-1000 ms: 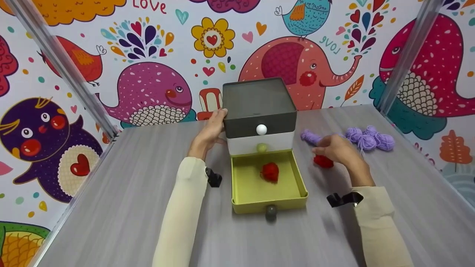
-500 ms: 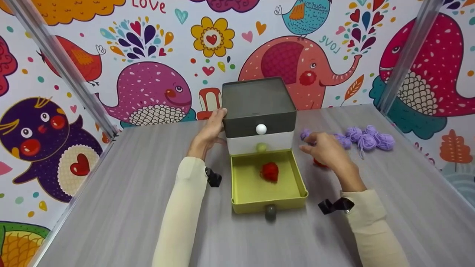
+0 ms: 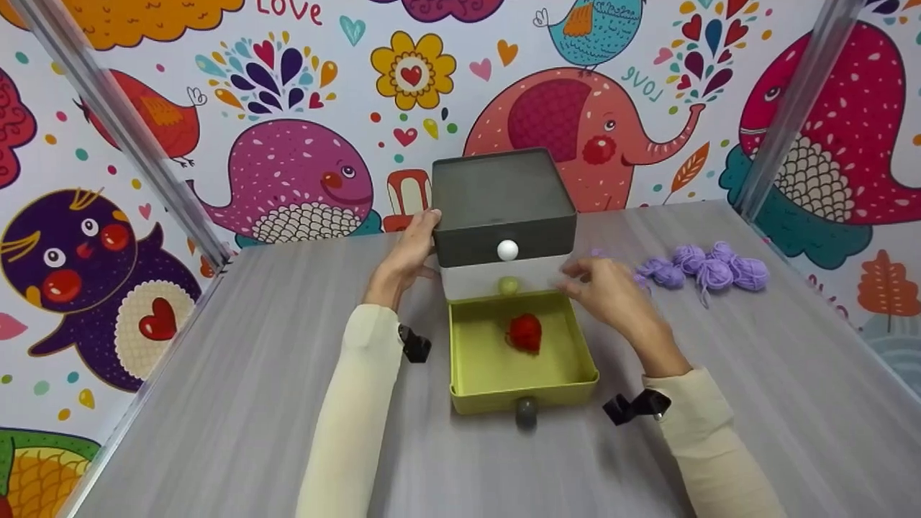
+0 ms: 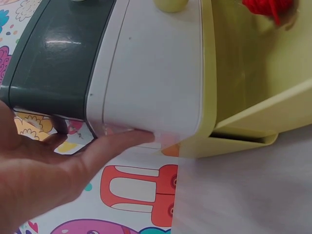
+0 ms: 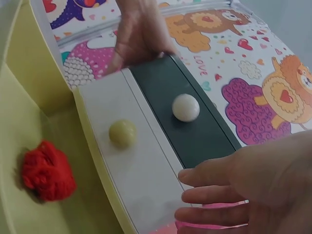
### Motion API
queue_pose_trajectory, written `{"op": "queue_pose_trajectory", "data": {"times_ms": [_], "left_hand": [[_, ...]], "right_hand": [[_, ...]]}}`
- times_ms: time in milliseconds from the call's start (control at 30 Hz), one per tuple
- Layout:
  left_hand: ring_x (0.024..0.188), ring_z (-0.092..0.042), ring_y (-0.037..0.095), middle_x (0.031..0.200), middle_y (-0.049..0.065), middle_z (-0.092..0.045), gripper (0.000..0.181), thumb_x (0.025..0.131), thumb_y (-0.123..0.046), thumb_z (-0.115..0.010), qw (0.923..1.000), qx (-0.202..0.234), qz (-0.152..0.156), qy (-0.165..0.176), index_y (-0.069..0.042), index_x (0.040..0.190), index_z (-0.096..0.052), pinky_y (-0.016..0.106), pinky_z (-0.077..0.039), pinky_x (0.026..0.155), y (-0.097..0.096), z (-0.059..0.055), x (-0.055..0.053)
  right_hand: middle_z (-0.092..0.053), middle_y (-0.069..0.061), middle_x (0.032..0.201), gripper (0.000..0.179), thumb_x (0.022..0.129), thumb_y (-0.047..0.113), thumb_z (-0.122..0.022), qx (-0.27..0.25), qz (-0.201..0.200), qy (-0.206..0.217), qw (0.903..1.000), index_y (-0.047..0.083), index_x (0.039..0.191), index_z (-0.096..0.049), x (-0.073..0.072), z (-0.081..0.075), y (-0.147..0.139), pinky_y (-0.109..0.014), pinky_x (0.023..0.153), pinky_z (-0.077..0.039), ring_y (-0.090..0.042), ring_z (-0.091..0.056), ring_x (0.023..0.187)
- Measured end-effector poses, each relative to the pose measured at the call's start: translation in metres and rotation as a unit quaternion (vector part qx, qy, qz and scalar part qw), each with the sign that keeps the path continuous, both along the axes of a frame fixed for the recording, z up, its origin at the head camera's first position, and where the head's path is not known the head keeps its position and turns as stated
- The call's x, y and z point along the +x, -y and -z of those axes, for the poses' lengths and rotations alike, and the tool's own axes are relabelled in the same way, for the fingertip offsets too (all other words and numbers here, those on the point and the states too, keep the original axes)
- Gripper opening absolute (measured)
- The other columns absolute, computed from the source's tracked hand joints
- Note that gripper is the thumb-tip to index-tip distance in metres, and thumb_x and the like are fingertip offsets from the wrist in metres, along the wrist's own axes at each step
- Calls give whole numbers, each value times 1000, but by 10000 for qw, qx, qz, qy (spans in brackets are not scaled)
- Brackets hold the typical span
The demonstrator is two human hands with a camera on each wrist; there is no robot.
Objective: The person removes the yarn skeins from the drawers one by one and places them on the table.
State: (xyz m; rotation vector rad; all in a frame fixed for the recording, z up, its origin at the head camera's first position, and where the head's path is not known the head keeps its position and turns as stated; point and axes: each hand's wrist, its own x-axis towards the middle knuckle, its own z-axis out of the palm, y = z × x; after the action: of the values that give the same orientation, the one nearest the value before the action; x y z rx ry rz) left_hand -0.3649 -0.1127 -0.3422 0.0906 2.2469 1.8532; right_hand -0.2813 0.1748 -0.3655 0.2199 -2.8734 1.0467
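Observation:
A small chest of drawers stands in the head view, with a dark grey top tier (image 3: pixel 506 194), a white middle tier (image 3: pixel 471 280) and a yellow-green bottom drawer (image 3: pixel 561 394) pulled out. A red yarn bundle (image 3: pixel 525 333) lies inside that drawer. My left hand (image 3: pixel 406 255) rests on the chest's left side; in the left wrist view one straight finger (image 4: pixel 122 141) lies along the white tier. My right hand (image 3: pixel 615 295) is beside the chest's right side, its fingers extended and holding nothing visible, as the right wrist view shows. Whether its fingertips touch the chest, I cannot tell.
Several purple yarn bundles (image 3: pixel 712 270) lie on the grey table (image 3: pixel 252 403), right of the chest. Another bit of purple yarn (image 3: pixel 597 253) shows behind my right hand. A patterned wall (image 3: pixel 302 86) stands behind, with metal posts (image 3: pixel 799 108) at its corners.
My right hand has moved left from the yarn bundles to the chest's right side. The red bundle on the table, seen earlier, is now hidden behind it. My left hand has stayed in place.

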Motion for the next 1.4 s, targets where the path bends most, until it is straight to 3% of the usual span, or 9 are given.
{"op": "queue_pose_trajectory", "data": {"times_ms": [267, 567, 1000, 1200, 1400], "left_hand": [[143, -36, 45, 152, 19, -35, 58, 107, -47, -33, 10000, 8, 5, -26, -16, 155, -22, 73, -39, 104, 0, 0, 0], [144, -34, 46, 153, 19, -33, 57, 107, -48, -32, 10000, -27, 33, -37, -15, 153, -23, 73, -39, 103, -1, -1, -1], [145, -33, 47, 153, 21, -32, 55, 108, -44, -32, 9999, 158, 46, -37, -14, 153, -23, 76, -35, 103, -1, 1, -2], [145, -32, 48, 154, 21, -32, 57, 107, -46, -32, 9999, 110, 20, -53, -14, 154, -22, 75, -36, 104, -1, 0, -1], [143, -36, 48, 151, 22, -35, 54, 108, -44, -32, 9998, 168, -6, -75, -14, 153, -25, 76, -37, 103, -2, 1, 0]], "right_hand": [[-67, -25, 126, 45, 91, 14, -73, -182, -352, 52, 9992, -3, 131, -61, 0, 5, 14, -51, 94, -55, -40, -65, 113], [-62, -24, 134, 51, 88, 14, -77, 357, -820, 281, 9956, -3, 133, -60, -1, 14, 24, -53, 107, -46, -42, -58, 124], [-58, -21, 139, 53, 86, 11, -78, 342, -1014, 289, 9938, -1, 134, -60, 0, 31, 40, -52, 113, -41, -39, -53, 131], [-60, -23, 134, 54, 84, 10, -80, 622, -1133, 163, 9915, -5, 131, -60, -2, 42, 49, -50, 108, -45, -38, -57, 124], [-61, -21, 129, 57, 81, 11, -83, 704, -1091, 465, 9904, -4, 131, -60, -2, 49, 54, -48, 102, -49, -33, -59, 114]]}}
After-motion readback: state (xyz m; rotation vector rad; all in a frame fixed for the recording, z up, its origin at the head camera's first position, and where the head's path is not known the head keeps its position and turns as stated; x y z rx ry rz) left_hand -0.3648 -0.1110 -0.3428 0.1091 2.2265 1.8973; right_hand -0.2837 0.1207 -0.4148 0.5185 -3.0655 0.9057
